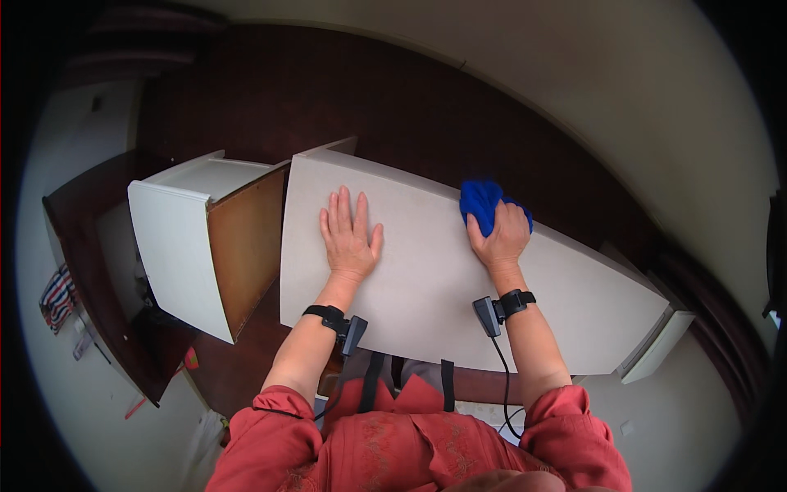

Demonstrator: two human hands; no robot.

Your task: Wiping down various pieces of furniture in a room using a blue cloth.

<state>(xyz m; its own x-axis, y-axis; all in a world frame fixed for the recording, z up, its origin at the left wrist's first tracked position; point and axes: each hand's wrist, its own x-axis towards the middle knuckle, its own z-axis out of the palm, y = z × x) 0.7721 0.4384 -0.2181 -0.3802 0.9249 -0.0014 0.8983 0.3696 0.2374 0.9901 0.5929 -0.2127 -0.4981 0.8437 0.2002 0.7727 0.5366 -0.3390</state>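
Before me lies a long white furniture panel [426,271], its smooth pale face turned up. My left hand [351,234] rests flat on its left part, fingers spread, holding nothing. Toward the panel's far edge, right of the middle, my right hand [502,238] grips a bunched blue cloth [482,205]. The cloth touches the panel and hangs slightly past that edge. What the cloth covers beneath it is hidden.
Left of the panel stands a white drawer [172,246] with a brown wooden side. A dark wooden frame [106,271] is farther left. Dark red floor [328,90] runs along the far side, up to a pale wall [623,107]. Black cables trail from both wrist straps.
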